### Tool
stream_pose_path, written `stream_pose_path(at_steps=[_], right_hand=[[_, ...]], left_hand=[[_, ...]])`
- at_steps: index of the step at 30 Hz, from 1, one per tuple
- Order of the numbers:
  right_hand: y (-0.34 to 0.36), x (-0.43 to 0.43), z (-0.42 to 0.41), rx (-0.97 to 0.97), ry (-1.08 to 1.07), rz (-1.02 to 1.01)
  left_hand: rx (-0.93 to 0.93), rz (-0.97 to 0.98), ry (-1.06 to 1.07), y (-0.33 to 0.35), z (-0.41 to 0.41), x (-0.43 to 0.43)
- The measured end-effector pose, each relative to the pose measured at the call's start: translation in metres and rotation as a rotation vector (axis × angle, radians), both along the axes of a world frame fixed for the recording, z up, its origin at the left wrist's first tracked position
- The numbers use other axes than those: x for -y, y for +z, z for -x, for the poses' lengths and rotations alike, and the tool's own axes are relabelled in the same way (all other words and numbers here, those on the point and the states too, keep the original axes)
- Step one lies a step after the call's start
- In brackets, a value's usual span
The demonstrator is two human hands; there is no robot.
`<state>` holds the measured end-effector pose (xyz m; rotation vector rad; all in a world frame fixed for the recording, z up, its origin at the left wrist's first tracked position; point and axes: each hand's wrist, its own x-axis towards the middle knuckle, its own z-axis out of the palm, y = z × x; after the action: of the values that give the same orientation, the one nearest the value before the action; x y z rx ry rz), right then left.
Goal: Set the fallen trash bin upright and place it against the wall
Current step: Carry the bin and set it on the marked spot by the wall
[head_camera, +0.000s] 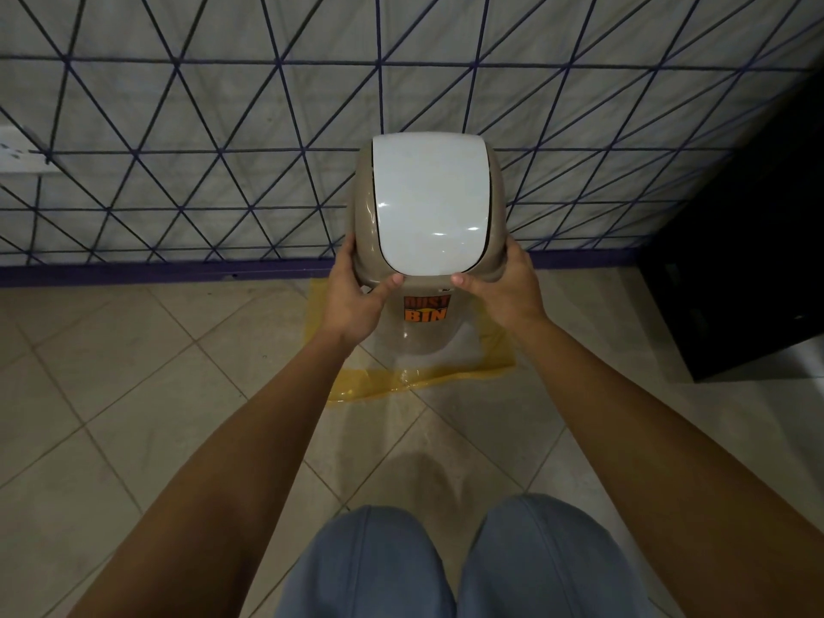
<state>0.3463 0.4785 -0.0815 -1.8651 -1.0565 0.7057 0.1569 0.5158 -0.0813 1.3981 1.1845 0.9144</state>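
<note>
- The trash bin (421, 325) stands upright on a yellow plastic sheet (463, 370), its white swing lid (430, 202) facing up — close before the wall (223, 127).
- Both hands grip its top rim: left hand (356, 287) on one side, right hand (504, 283) on the other.
- Righting looks done; placing is in hand.
- Next, I'd judge: ease it back to the purple skirting (133, 273), then let go.

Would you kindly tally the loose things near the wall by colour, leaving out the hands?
Beige with white lid: 1, the trash bin
Yellow: 1, the plastic sheet under it
Black: 1, the cabinet on the right
Total: 3
</note>
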Motion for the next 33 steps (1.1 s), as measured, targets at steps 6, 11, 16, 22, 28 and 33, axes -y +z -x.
stream_pose_path(at_steps=[6,11,16,22,28,33], right_hand=[[0.003,0.001,0.001,0.051,0.002,0.005],[0.007,0.006,0.008,0.124,-0.046,-0.093],[0.011,0.011,0.003,0.129,0.003,-0.056],[0.015,0.007,0.004,0.121,0.027,-0.022],[0.016,0.005,0.003,0.133,-0.002,0.015],[0.016,0.008,0.006,0.173,-0.036,0.056]], left_hand=[[-0.073,-0.036,0.015,-0.001,-0.001,-0.002],[-0.198,-0.12,0.051,0.001,-0.001,-0.006],[-0.214,-0.124,-0.006,0.001,0.007,-0.01],[-0.209,-0.066,-0.012,0.001,0.006,-0.011],[-0.167,-0.004,0.02,0.003,0.004,-0.01],[-0.183,0.003,0.074,0.002,0.003,-0.01]])
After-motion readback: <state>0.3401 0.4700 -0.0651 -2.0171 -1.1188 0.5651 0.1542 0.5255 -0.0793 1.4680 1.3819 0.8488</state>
